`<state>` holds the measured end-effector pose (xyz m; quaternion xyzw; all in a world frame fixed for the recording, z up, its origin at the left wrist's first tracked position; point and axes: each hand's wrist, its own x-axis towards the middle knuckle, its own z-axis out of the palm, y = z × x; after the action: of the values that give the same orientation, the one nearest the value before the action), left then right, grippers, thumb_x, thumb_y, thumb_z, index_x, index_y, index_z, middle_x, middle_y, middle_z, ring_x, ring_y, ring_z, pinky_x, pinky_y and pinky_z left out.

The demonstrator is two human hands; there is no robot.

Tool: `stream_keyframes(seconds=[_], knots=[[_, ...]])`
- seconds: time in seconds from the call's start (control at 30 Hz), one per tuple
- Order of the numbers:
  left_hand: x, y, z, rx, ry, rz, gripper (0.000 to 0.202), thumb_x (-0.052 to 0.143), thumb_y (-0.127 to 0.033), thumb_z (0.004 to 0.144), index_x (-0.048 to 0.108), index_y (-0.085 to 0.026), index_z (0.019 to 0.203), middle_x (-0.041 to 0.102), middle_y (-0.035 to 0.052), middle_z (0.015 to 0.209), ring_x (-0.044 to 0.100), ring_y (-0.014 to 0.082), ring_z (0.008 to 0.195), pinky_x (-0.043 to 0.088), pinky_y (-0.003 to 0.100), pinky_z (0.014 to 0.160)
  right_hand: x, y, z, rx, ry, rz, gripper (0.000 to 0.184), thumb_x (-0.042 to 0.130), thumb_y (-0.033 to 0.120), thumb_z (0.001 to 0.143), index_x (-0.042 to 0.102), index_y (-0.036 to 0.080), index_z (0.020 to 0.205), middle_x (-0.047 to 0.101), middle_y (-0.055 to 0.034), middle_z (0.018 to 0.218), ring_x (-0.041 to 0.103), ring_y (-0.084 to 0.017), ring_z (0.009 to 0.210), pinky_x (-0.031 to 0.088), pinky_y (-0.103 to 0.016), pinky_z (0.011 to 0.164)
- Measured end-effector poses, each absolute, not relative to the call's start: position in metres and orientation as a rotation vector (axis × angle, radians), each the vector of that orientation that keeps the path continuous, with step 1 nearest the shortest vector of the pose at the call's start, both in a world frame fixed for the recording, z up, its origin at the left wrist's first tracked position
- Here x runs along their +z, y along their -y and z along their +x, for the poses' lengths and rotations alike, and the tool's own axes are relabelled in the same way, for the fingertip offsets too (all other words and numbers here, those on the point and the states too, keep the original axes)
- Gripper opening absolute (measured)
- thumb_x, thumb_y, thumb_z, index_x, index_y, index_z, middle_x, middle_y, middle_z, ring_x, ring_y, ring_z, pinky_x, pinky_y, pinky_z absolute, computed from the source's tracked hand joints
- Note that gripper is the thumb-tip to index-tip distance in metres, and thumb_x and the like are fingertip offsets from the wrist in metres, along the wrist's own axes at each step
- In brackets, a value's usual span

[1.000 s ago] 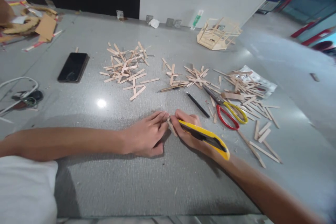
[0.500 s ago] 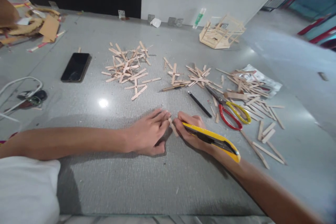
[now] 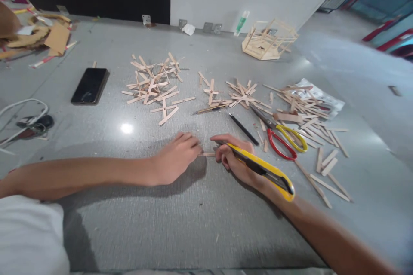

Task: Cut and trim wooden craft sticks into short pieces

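My left hand [image 3: 176, 159] rests on the grey floor and pinches one end of a small wooden stick [image 3: 207, 154] that lies flat between both hands. My right hand [image 3: 232, 155] is closed around a yellow utility knife [image 3: 262, 168], whose front end sits at the stick's other end. The blade tip is hidden by my fingers.
Piles of wooden sticks [image 3: 151, 85] [image 3: 237, 94] [image 3: 306, 111] lie beyond my hands. Red-and-yellow scissors [image 3: 284, 137], a black pen [image 3: 242, 128], a black phone [image 3: 89, 86], a stick-built frame [image 3: 267, 39], a glue tube [image 3: 241, 23], cables [image 3: 24, 120] and cardboard scraps [image 3: 41, 34] surround them.
The stick has turned from slanting to lying level between my hands. My left hand has pulled slightly left and closed more, and my right hand with the knife has shifted a little.
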<state>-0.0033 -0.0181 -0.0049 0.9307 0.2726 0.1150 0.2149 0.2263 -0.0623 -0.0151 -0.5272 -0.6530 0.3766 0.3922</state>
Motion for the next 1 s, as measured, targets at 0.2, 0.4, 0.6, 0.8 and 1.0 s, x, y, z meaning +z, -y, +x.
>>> stream_keyframes(seconds=[0.2, 0.4, 0.6, 0.8, 1.0], knots=[[0.019, 0.016, -0.003, 0.36, -0.843, 2.354, 0.015, 0.05, -0.011, 0.103, 0.061, -0.015, 0.093, 0.065, 0.0045, 0.09, 0.06, 0.0167, 0.078, 0.048, 0.028, 0.072, -0.001, 0.066, 0.231, 0.601, 1.915, -1.339, 0.034, 0.056, 0.04, 0.104, 0.07, 0.019, 0.082, 0.059, 0.003, 0.058, 0.053, -0.011, 0.049, 0.04, -0.026, 0.053], [0.046, 0.016, 0.0, 0.366, -0.777, 1.898, 0.019, 0.056, -0.025, 0.103, 0.072, -0.017, 0.107, 0.063, 0.0002, 0.082, 0.057, 0.0138, 0.073, 0.044, 0.026, 0.068, 0.018, 0.079, 0.23, 0.72, 1.821, -1.458, 0.041, 0.055, 0.039, 0.101, 0.059, 0.022, 0.064, 0.053, 0.003, 0.053, 0.051, -0.014, 0.049, 0.039, -0.028, 0.05], [0.057, 0.016, -0.003, 0.322, -0.742, 1.777, 0.018, 0.06, -0.027, 0.099, 0.074, -0.015, 0.1, 0.067, 0.0018, 0.084, 0.055, 0.0138, 0.075, 0.043, 0.026, 0.07, 0.026, 0.087, 0.227, 0.982, 1.668, -1.491, 0.048, 0.052, 0.05, 0.102, 0.053, 0.024, 0.062, 0.047, 0.0042, 0.047, 0.04, -0.013, 0.042, 0.031, -0.029, 0.041], [0.062, 0.013, -0.003, 0.194, -0.692, 1.687, 0.024, 0.064, -0.037, 0.096, 0.072, -0.015, 0.089, 0.067, 0.0023, 0.078, 0.056, 0.0139, 0.07, 0.042, 0.025, 0.064, 0.025, 0.092, 0.227, 0.858, 1.805, -1.433, 0.045, 0.055, 0.044, 0.101, 0.056, 0.023, 0.062, 0.049, 0.005, 0.047, 0.044, -0.011, 0.043, 0.032, -0.027, 0.046], [0.067, 0.02, -0.001, 0.199, -0.732, 1.731, 0.016, 0.066, -0.025, 0.089, 0.067, -0.016, 0.076, 0.06, -0.0023, 0.064, 0.052, 0.0108, 0.061, 0.04, 0.022, 0.058, 0.027, 0.094, 0.221, 0.905, 1.838, -1.349, 0.043, 0.055, 0.039, 0.102, 0.055, 0.024, 0.062, 0.048, 0.0061, 0.048, 0.044, -0.01, 0.043, 0.035, -0.026, 0.048]])
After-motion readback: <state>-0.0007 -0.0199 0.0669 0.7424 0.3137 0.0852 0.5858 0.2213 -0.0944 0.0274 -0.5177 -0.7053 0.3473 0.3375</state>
